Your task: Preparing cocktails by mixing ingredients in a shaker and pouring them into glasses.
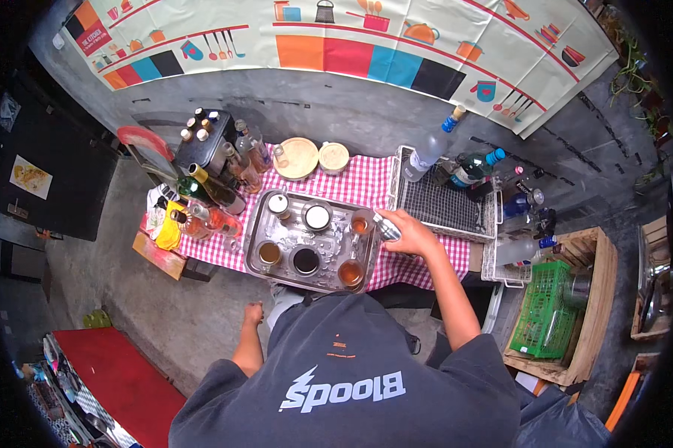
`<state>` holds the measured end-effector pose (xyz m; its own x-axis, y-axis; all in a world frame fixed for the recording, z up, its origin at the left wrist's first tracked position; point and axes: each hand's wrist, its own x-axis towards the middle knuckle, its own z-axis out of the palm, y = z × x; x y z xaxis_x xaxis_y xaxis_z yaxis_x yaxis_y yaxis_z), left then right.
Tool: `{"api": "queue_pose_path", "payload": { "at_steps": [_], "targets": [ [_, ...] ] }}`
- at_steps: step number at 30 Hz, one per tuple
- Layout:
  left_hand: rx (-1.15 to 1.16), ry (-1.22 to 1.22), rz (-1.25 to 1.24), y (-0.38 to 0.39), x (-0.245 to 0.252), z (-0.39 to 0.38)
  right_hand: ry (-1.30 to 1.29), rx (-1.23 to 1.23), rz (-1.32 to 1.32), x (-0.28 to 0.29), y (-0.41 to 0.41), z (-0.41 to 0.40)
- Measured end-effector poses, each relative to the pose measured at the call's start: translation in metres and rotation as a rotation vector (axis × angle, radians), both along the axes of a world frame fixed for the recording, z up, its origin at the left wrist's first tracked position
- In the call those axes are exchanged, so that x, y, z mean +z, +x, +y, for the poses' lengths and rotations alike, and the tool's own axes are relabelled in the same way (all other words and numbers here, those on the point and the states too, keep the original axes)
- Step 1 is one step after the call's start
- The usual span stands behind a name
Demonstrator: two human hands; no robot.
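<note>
My right hand (408,234) grips a small shiny metal vessel (388,228), perhaps a jigger, tilted beside the right rim of a metal tray (336,197). Just left of the vessel, on the tray, is a glass of amber drink (360,225). A second amber glass (350,273) stands below it. Also on the wet tray are a brown drink (269,253), a dark drink (306,260) and two glasses with white tops (317,217), (279,204). My left hand (253,313) hangs low beside my body, away from the tray; its fingers look curled, their grip unclear.
Bottles (218,187) crowd the left of the checked tablecloth (364,173), near a yellow cloth (170,225). Behind the tray are round wooden pieces (296,158). At right stand a wire basket (443,204) with bottles and a wooden crate (596,302) holding a green basket (543,313).
</note>
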<state>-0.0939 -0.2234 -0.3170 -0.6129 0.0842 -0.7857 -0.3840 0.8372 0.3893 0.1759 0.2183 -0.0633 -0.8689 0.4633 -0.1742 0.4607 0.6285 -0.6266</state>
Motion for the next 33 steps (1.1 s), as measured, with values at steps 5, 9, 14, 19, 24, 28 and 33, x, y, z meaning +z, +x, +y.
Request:
{"api": "queue_pose_path", "payload": {
  "at_steps": [5,9,14,19,24,28,33],
  "targets": [
    [-0.074,0.040,-0.046,-0.003,-0.023,0.012,-0.002,0.009,-0.060,0.009,-0.001,0.001],
    [-0.200,0.039,0.122,-0.009,-0.077,-0.008,0.024,0.066,-0.076,0.017,-0.013,-0.001],
    [-0.177,0.044,0.018,-0.008,-0.036,0.025,0.055,0.081,-0.091,0.011,-0.004,0.000],
    [-0.225,0.007,0.052,-0.009,-0.035,0.022,0.041,0.101,-0.100,0.017,-0.007,0.000],
    [-0.208,0.031,0.099,-0.006,-0.060,0.005,0.020,0.111,-0.141,0.020,-0.015,0.001],
    [-0.169,0.068,-0.026,-0.012,-0.034,0.010,0.051,0.121,-0.103,0.021,-0.012,0.002],
    [-0.133,0.081,-0.032,-0.016,-0.027,0.006,0.040,0.123,-0.090,0.022,-0.017,0.003]
  ]
}}
